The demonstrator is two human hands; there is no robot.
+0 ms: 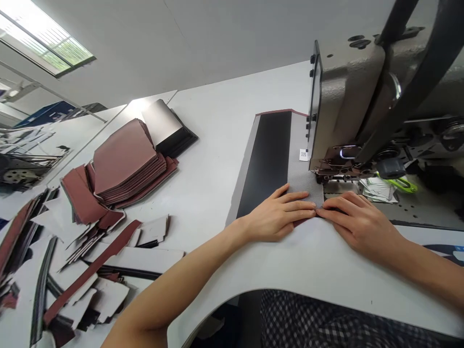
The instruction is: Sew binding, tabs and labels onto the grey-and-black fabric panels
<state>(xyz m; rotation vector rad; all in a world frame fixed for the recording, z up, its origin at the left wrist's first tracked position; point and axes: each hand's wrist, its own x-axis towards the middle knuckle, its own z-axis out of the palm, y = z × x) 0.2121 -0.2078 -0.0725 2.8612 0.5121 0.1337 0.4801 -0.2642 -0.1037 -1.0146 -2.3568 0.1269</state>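
A flat panel [270, 150] of black and grey material with a maroon far edge lies on the white table. Its grey right strip runs beneath the head of a sewing machine [340, 101]. My left hand [281, 215] rests flat on the near end of the panel, fingers stretched toward the machine's foot. At the near right corner of the panel, my right hand [357, 220] has its thumb and fingers pinched together on the edge, just in front of the presser foot [321, 178]. A small white label [303, 154] sits on the grey strip.
Stacked maroon pieces [123, 159] and a dark stack [168, 128] stand to the left on the table. Loose scraps and strips [94, 270] spread over the near left. Green-handled scissors [402, 183] and white labels [379, 188] lie right of the needle area.
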